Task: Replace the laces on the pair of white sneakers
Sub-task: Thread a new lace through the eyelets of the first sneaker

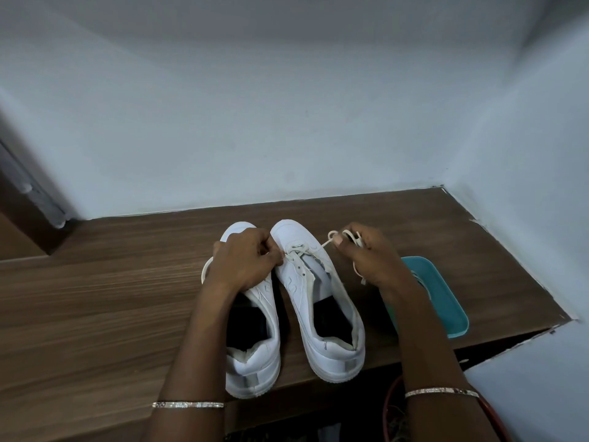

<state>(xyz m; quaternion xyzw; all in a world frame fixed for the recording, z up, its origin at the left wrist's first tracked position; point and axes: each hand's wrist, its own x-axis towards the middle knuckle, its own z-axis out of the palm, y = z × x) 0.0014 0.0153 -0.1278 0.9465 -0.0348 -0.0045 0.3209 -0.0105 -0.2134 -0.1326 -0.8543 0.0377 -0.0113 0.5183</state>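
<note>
White low-top sneakers stand side by side on a brown wood-grain table (pixel 95 298), heels toward the person and toes toward the pale blue-grey wall (pixel 287 122). The left sneaker (pixel 255 362) and the right sneaker (pixel 334 346) stand just beside each other, nearly touching at the toes, both upright on their soles with dark insoles showing.

A flat white lace (pixel 325 244) is threaded through the front eyelets of the right sneaker only; the eyelets nearer the ankle stand bare and the tongue lies open. From the front eyelets one strand runs up and to the right.

The left hand (pixel 245 260) lies over the forepart of the left sneaker, fingers curled, its fingertips pinching the lace at the inner eyelet row of the right sneaker. A curve of white lace shows just beyond this hand's outer edge; where it leads is hidden.

The right hand (pixel 366 253) hovers to the right of the right sneaker's toe, fingers closed around a small bunch of lace loops, thumb and forefinger pinching the taut strand. A loose end hangs below the palm.

A teal rectangular plastic tray (pixel 446 298) sits on the table to the right, partly hidden by the right forearm. A thin metal bangle circles the left forearm (pixel 188 404) and another the right (pixel 441 392). A red curved rim (pixel 387 406) shows below the table edge; what it belongs to I cannot tell.
</note>
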